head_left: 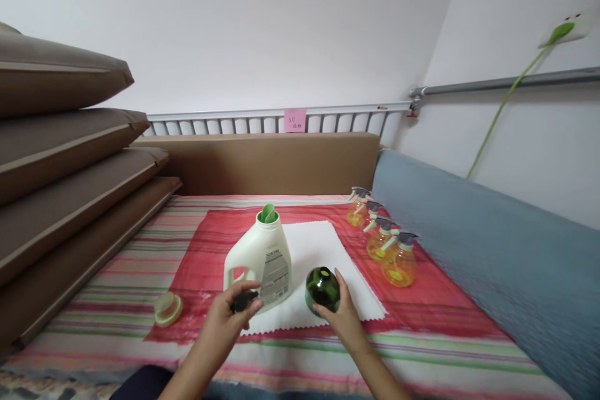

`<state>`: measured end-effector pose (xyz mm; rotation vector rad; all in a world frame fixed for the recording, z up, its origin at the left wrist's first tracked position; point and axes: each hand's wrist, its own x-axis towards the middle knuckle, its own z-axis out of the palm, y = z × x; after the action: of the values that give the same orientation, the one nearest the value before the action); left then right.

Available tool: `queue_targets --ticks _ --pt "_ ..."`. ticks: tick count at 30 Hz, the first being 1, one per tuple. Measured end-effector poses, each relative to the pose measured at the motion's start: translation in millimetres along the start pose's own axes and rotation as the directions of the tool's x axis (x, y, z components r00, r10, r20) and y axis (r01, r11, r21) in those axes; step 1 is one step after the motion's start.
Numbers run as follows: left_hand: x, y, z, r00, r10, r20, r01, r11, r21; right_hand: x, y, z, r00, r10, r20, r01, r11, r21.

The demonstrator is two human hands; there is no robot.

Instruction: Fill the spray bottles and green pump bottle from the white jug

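My right hand [345, 315] is wrapped around a rounded dark green bottle [322, 290], whose uncapped neck points up. The bottle is over the right part of a white cloth [312, 240] with a zigzag edge. Between the fingers of my left hand [234, 309] is a small black cap-like piece [244, 301], partly covered. Just behind that hand stands a pale detergent jug [265, 256], upright, with a green spout [268, 214] in its open mouth. Left of my left hand lies a pale translucent cap [167, 309].
Several spray bottles [399, 265] with yellow liquid stand in a row on the right. Red cloth [187, 284] covers part of the striped sheet [112, 300]. Brown cushions [70, 190] are stacked at left, and a blue padded side [469, 231] borders the right.
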<state>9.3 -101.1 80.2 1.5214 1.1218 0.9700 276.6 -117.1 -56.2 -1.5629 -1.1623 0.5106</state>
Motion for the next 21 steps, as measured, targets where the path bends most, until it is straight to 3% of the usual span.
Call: queue_targets --ticks 4,11,15,18,21 --pt "-2 -4 20.2 0.998 -0.05 0.04 0.054 0.994 -0.098 2 0 -1 1.0 0.002 -0.014 -0.002 1.0 -0.01" --pt "4 47 39.9 0.996 0.079 0.041 -0.066 0.964 -0.257 4 -6 -3 1.0 -0.014 0.001 0.014 1.0 -0.008" --pt "5 68 43.4 0.981 0.183 -0.062 -0.193 0.914 -0.358 -12 -24 -4 0.994 -0.095 0.049 0.096 0.995 -0.021" --pt "6 78 41.9 0.953 0.243 -0.179 -0.297 0.855 -0.425 -34 -44 0 0.971 -0.165 0.172 0.18 0.98 -0.079" --pt "8 84 40.6 0.939 0.271 -0.213 -0.339 0.836 -0.431 -53 -63 7 0.945 -0.163 0.283 0.208 0.968 -0.137"
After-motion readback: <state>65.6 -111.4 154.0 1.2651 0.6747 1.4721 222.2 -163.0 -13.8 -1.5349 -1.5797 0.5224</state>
